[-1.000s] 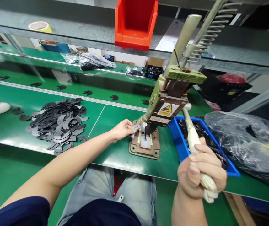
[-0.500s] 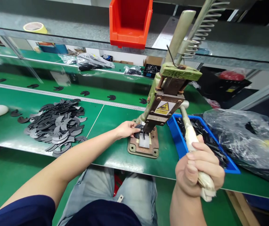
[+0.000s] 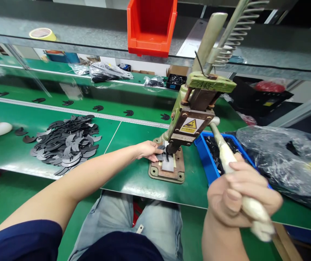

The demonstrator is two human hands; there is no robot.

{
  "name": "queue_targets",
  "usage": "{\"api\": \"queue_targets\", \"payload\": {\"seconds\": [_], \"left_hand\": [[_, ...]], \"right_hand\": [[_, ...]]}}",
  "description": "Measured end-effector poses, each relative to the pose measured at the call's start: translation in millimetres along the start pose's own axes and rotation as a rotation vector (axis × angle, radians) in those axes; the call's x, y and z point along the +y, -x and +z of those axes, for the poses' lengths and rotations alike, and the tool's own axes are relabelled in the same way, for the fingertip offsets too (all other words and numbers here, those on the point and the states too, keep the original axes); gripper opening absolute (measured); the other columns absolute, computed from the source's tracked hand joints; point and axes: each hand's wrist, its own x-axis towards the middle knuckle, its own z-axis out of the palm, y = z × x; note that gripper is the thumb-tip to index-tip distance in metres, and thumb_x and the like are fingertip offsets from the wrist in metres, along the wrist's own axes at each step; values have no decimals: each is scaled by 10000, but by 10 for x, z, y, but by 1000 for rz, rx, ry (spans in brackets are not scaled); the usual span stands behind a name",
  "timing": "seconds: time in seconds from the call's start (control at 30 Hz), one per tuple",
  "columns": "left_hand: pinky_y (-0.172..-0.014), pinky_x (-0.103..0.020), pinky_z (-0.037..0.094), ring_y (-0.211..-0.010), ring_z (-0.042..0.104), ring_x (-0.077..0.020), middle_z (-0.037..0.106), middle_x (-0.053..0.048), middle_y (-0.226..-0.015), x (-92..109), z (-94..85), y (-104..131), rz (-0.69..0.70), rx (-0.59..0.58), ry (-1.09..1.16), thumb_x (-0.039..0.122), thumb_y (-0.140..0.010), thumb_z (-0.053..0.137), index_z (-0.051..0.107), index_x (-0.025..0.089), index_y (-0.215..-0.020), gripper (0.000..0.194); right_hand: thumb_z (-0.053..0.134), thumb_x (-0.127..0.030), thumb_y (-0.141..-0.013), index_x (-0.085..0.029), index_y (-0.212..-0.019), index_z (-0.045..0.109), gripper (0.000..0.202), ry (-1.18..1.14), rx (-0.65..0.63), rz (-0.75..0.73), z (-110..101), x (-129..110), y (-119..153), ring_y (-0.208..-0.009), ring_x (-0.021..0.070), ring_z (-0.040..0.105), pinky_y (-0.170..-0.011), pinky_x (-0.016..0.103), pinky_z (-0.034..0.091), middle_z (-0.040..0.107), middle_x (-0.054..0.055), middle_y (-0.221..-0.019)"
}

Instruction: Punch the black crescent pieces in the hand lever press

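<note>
Since the earlier frame, the left hand stays at the green-and-brown metal lever press; the right hand shifts rightward with the cream-wrapped lever handle. Left fingers: pinched nearly closed on a flat, curved grey part, beside the press tip. Right fingers: wrapped around the handle. Apparent step: positioning; next move calls for fingertip clearance.

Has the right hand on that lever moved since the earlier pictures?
Yes. The right hand, gripping the lever, has moved rightward in the picture, farther from the press's metal base, which sits in nearly the same place.
</note>
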Motion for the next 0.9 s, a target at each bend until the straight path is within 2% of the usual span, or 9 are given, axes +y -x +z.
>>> {"api": "queue_targets", "payload": {"seconds": [0.07, 0.13, 0.23, 0.33, 0.4, 0.5, 0.6, 0.77, 0.9], "left_hand": [[-515, -223, 595, -487, 703, -150, 722, -40, -611, -12, 12, 2, 9, -5, 14, 384, -756, 947, 588, 173, -759, 417], [-518, -213, 594, -491, 706, -142, 728, -39, -624, -32, 18, 38, 34, -13, 46, 401, -752, 951, 593, 168, -776, 428], [-524, -203, 590, -523, 722, -142, 735, -44, -639, -59, -8, 210, 108, -24, 106, 454, -732, 958, 577, 169, -805, 482], [-525, -209, 589, -544, 729, -148, 734, -42, -643, -72, -60, 522, 200, -54, 139, 515, -706, 960, 569, 168, -828, 537], [-527, -226, 592, -547, 730, -156, 737, -42, -654, -73, -75, 757, 248, -89, 145, 558, -691, 956, 569, 168, -827, 566], [-523, -242, 587, -534, 717, -158, 743, -43, -663, -71, -32, 1040, 284, -133, 137, 613, -694, 930, 578, 171, -829, 581], [-521, -246, 581, -528, 698, -147, 742, -37, -673, -81, 63, 1183, 307, -167, 106, 622, -703, 917, 579, 174, -806, 570], [-489, -234, 549, -490, 663, -135, 711, -20, -624, -108, 158, 1220, 317, -200, 44, 609, -737, 894, 570, 183, -775, 536], [-456, -218, 515, -459, 648, -133, 707, -28, -602, -109, 125, 1173, 248, -239, 3, 613, -722, 898, 578, 179, -782, 542]], "right_hand": [[791, -399, -843, -189, -1093, 680, 345, -44, -3, -27, 107, 26, -293, -915, 222, 717, -1005, 548, 575, 681, 34, -934], [741, -385, -883, -175, -1325, 621, 503, -86, -87, 68, 190, 49, -598, -1169, 256, 709, -1096, 526, 507, 666, 83, -1226], [581, -243, -933, -169, -1418, 553, 491, -102, -155, 233, 191, 123, -797, -1435, 282, 564, -1144, 497, 416, 573, 96, -1406], [659, -138, -899, -166, -1360, 599, 466, 11, -133, 301, 55, 236, -468, -1213, 190, 682, -1055, 402, 504, 652, 88, -1255], [730, -133, -877, -185, -1227, 675, 358, 58, -317, 505, -34, 255, -32, -1003, 132, 723, -951, 305, 572, 718, 58, -1077], [757, -211, -884, -187, -1184, 709, 305, -7, -612, 730, -46, 125, 642, -890, 174, 761, -806, 311, 640, 777, 90, -1021], [727, -307, -921, -198, -1112, 708, 221, -48, -674, 820, 77, -70, 1087, -789, 174, 746, -710, 307, 641, 776, 69, -946], [643, -325, -973, -200, -971, 656, 126, 6, -573, 826, 210, -194, 1332, -730, 155, 675, -668, 296, 585, 715, 38, -846], [607, -307, -990, -213, -1013, 659, 110, 27, -649, 767, 155, -186, 1294, -761, 165, 674, -722, 320, 580, 722, 38, -871]]}}
